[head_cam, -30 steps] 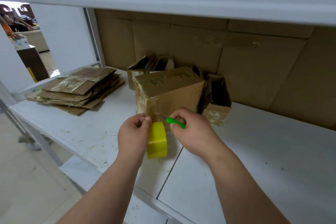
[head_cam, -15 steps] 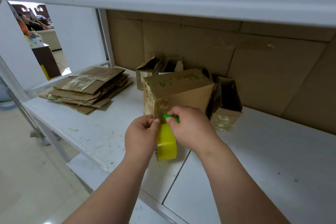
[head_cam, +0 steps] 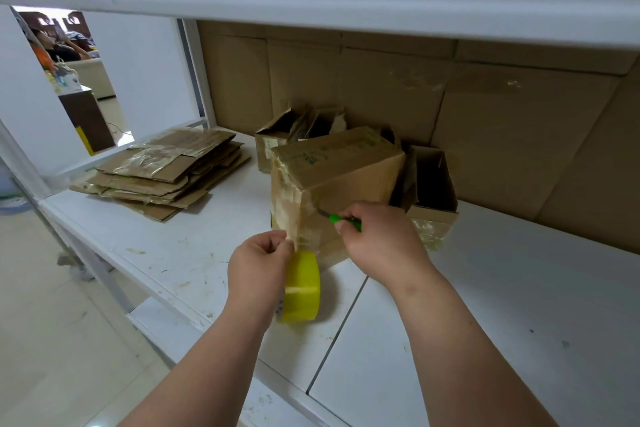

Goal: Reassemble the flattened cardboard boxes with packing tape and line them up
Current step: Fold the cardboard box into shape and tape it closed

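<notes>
Pinching a strip of clear tape between thumb and fingers, the person's left hand (head_cam: 259, 262) keeps the strip stretched down from the near corner of the taped cardboard box (head_cam: 334, 180), with the yellow roll of packing tape (head_cam: 301, 288) hanging just below that hand, over the white shelf (head_cam: 519, 305). Beside it, the right hand (head_cam: 377, 239) is curled round a green-handled cutter (head_cam: 343, 220), whose thin metal blade points up and left and meets the tape at the box's front edge. That box stands on the shelf not far from its front edge, its top face glossy with tape and carrying faint green print, too small and blurred to read. Behind it, against the cardboard-lined back wall (head_cam: 502, 135), stand two open boxes: one open box (head_cam: 277, 139) just behind and to the left, showing a pale label I cannot make out, and another open box (head_cam: 433, 191) touching the taped box's right side, tilted with its mouth facing forward. Toward the shelf's left end lies a stack of flattened boxes (head_cam: 166, 173), old shiny tape across the top sheet, with rows of dark print that are also illegible. Through the gap at far left, another person (head_cam: 45, 45) sits in a further room.
</notes>
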A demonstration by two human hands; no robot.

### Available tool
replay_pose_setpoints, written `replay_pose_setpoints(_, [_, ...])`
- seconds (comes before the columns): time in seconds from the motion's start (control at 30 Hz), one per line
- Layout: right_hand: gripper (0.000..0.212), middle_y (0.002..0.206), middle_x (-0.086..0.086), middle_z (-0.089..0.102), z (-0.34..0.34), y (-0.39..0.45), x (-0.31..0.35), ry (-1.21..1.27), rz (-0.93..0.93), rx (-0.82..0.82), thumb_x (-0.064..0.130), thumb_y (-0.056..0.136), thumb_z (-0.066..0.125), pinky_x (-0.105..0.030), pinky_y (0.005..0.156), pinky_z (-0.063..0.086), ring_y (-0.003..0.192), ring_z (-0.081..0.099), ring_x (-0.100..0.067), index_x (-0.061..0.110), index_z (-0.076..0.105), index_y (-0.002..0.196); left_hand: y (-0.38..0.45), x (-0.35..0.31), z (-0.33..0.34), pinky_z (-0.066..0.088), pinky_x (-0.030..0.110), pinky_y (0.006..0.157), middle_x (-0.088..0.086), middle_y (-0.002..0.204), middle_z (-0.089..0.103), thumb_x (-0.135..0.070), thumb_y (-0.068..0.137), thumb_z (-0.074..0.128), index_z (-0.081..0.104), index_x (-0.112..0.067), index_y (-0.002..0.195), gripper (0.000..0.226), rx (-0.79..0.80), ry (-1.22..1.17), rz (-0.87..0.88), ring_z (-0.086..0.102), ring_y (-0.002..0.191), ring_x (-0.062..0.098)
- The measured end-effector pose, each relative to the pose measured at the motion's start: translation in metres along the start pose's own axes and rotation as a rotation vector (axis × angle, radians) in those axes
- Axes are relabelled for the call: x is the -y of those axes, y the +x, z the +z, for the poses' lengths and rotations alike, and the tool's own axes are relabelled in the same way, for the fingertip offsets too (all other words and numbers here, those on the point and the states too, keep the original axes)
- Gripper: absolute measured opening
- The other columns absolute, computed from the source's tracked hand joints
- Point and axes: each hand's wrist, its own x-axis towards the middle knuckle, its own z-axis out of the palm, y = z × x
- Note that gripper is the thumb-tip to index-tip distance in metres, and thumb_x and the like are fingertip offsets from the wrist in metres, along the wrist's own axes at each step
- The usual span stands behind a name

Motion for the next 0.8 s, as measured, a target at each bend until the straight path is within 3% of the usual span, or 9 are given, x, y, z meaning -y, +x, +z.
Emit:
replay_pose_setpoints(0.13, [0.016, 0.086, 0.005, 0.066, 0.003, -0.001, -0.017, 0.097, 0.046, -0.045, 0.033, 0.098, 0.054, -0.032, 0.069, 0.051, 0.079, 0.061, -0.018, 0.027, 0.066, 0.105, -0.001, 0.002, -0.004, 0.050, 0.031, 0.074, -0.016, 0.094, 0.071, -0.011, 0.090, 0.067, 0.069, -0.016, 0.068, 0.022, 0.046, -0.027, 0.003, 0.064, 0.080, 0.011])
replay_pose_setpoints(0.2, [0.009, 0.076, 0.006, 0.065, 0.012, -0.006, -0.026, 0.353, 0.114, -0.032, 0.027, 0.097, 0.057, -0.027, 0.063, 0.048, 0.067, 0.060, -0.012, 0.028, 0.066, 0.096, -0.001, 0.002, -0.004, 0.051, 0.034, 0.077, -0.013, 0.097, 0.073, -0.012, 0.090, 0.068, 0.067, -0.012, 0.064, 0.026, 0.098, -0.059, 0.026, 0.066, 0.085, 0.012])
replay_pose_setpoints(0.3, [0.018, 0.072, 0.001, 0.069, 0.022, -0.015, -0.036, 0.738, 0.253, -0.054, 0.015, 0.097, 0.057, -0.026, 0.061, 0.044, 0.053, 0.056, -0.010, 0.028, 0.066, 0.088, -0.004, 0.001, -0.003, 0.049, 0.028, 0.073, -0.012, 0.094, 0.074, -0.014, 0.091, 0.068, 0.069, -0.011, 0.066, 0.026, 0.145, -0.049, 0.050, 0.066, 0.085, 0.008])
replay_pose_setpoints(0.37, [0.018, 0.078, 0.002, 0.069, 0.027, -0.018, -0.046, 0.664, 0.329, -0.089, 0.017, 0.097, 0.055, -0.026, 0.061, 0.045, 0.060, 0.059, -0.013, 0.029, 0.064, 0.087, -0.006, 0.000, -0.003, 0.046, 0.025, 0.070, -0.011, 0.093, 0.074, -0.014, 0.092, 0.068, 0.070, -0.012, 0.066, 0.026, 0.180, -0.061, 0.062, 0.066, 0.081, 0.009])
replay_pose_setpoints(0.43, [0.011, 0.088, 0.003, 0.067, 0.031, -0.018, -0.059, 0.326, 0.361, -0.050, 0.023, 0.096, 0.052, -0.031, 0.071, 0.050, 0.079, 0.063, -0.020, 0.027, 0.060, 0.090, -0.007, -0.002, -0.004, 0.045, 0.022, 0.068, -0.012, 0.095, 0.074, -0.012, 0.092, 0.067, 0.068, -0.014, 0.063, 0.029, 0.212, -0.048, 0.095, 0.065, 0.080, 0.008])
replay_pose_setpoints(0.5, [0.015, 0.104, 0.005, 0.065, 0.035, -0.022, -0.064, -0.092, 0.351, 0.068, 0.028, 0.098, 0.046, -0.033, 0.086, 0.046, 0.097, 0.062, -0.022, 0.030, 0.059, 0.106, -0.008, -0.005, -0.003, 0.045, 0.023, 0.071, -0.014, 0.105, 0.071, -0.010, 0.090, 0.067, 0.064, -0.014, 0.061, 0.029, 0.199, 0.011, 0.172, 0.064, 0.087, 0.006])
replay_pose_setpoints(0.57, [0.029, 0.124, 0.007, 0.060, 0.041, -0.026, -0.065, -0.292, 0.319, 0.129, 0.031, 0.098, 0.044, -0.034, 0.095, 0.038, 0.113, 0.055, -0.020, 0.034, 0.058, 0.124, -0.008, -0.008, -0.002, 0.046, 0.027, 0.081, -0.018, 0.118, 0.062, -0.011, 0.088, 0.069, 0.064, -0.014, 0.063, 0.026, 0.153, 0.100, 0.276, 0.061, 0.101, 0.002])
replay_pose_setpoints(0.7, [0.039, 0.142, 0.007, 0.047, 0.044, -0.021, -0.057, -0.147, 0.268, 0.004, 0.033, 0.097, 0.048, -0.036, 0.105, 0.028, 0.130, 0.043, -0.018, 0.033, 0.053, 0.136, -0.007, -0.016, -0.005, 0.039, 0.019, 0.094, -0.019, 0.138, 0.047, -0.012, 0.088, 0.070, 0.064, -0.017, 0.064, 0.025, 0.140, 0.189, 0.457, 0.049, 0.121, -0.001])
replay_pose_setpoints(0.8, [0.043, 0.144, 0.004, 0.043, 0.034, -0.007, -0.037, 0.074, 0.089, -0.241, 0.030, 0.094, 0.055, -0.042, 0.108, 0.034, 0.132, 0.042, -0.021, 0.027, 0.052, 0.137, -0.004, -0.022, -0.007, 0.027, -0.002, 0.086, -0.021, 0.150, 0.038, -0.013, 0.088, 0.070, 0.060, -0.021, 0.062, 0.028, 0.164, 0.242, 0.496, 0.040, 0.123, -0.014])
